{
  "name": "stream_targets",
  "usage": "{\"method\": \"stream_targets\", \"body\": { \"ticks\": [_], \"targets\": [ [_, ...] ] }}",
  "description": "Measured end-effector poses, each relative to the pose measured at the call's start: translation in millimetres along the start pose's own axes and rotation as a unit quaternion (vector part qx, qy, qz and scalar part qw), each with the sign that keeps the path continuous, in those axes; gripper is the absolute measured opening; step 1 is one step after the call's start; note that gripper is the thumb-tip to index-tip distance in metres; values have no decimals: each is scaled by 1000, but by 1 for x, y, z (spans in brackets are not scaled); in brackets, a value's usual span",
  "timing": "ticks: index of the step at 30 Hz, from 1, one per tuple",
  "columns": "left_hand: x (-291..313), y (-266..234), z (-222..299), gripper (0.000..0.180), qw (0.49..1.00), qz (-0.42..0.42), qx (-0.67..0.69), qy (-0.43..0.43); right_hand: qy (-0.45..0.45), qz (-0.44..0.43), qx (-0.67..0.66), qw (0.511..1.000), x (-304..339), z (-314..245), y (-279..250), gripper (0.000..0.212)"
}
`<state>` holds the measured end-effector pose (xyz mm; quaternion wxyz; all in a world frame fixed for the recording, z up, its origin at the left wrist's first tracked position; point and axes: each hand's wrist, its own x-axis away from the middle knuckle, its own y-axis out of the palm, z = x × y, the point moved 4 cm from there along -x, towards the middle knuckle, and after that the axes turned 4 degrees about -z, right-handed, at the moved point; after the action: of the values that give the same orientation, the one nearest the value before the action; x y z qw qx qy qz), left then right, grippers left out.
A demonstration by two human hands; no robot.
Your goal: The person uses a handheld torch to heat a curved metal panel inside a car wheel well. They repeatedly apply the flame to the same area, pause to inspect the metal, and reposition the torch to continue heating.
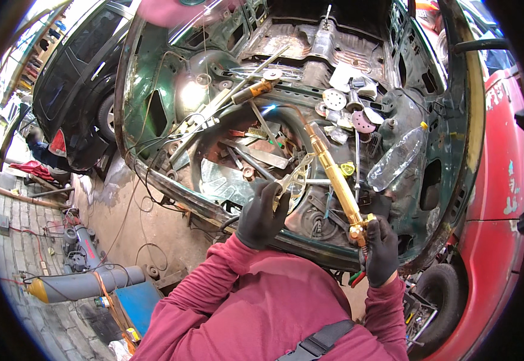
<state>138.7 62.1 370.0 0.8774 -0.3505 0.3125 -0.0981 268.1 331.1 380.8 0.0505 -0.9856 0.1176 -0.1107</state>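
My right hand (381, 248), in a dark glove, is closed round the rear of a brass gas torch (341, 180), near its valves. The torch points up and left, and its thin bent tip has a small bluish-white flame near the rim of a round well (197, 153) in the car body. My left hand (263, 215), also gloved, is raised near the body's front edge. Its fingers are curled on what looks like a pair of clear, yellowish safety glasses (298, 177). Red and green hoses (357, 278) show below my right hand.
Metal scraps and tools fill the well. An orange-and-black power tool (256, 90), sanding discs (334, 99) and a clear plastic bottle (398, 159) lie in the stripped green car body (147, 114). A grey gas cylinder (87, 284) lies at left; a red car (495, 198) stands right.
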Motion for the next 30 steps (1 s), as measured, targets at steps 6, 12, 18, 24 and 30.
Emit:
{"method": "stream_targets", "body": {
  "ticks": [6, 12, 18, 24, 30],
  "targets": [
    [8, -18, 23, 42, 1000, 5, -18, 9, -8, -32, 43, 999, 1, -7, 12, 54],
    [15, -68, 30, 46, 1000, 8, -13, 11, 9, -23, -17, 1000, -2, 10, 4, 50],
    [21, -102, 29, 45, 999, -28, -32, -18, 5, -47, -43, 998, 9, -2, -1, 47],
    [47, -105, 19, 42, 985, -129, -115, -11, -25, -51, 14, 998, 14, -24, -9, 46],
    [62, -153, 36, 45, 997, -28, -64, -33, -69, -48, 111, 990, 11, -15, -28, 49]
  ]
}}
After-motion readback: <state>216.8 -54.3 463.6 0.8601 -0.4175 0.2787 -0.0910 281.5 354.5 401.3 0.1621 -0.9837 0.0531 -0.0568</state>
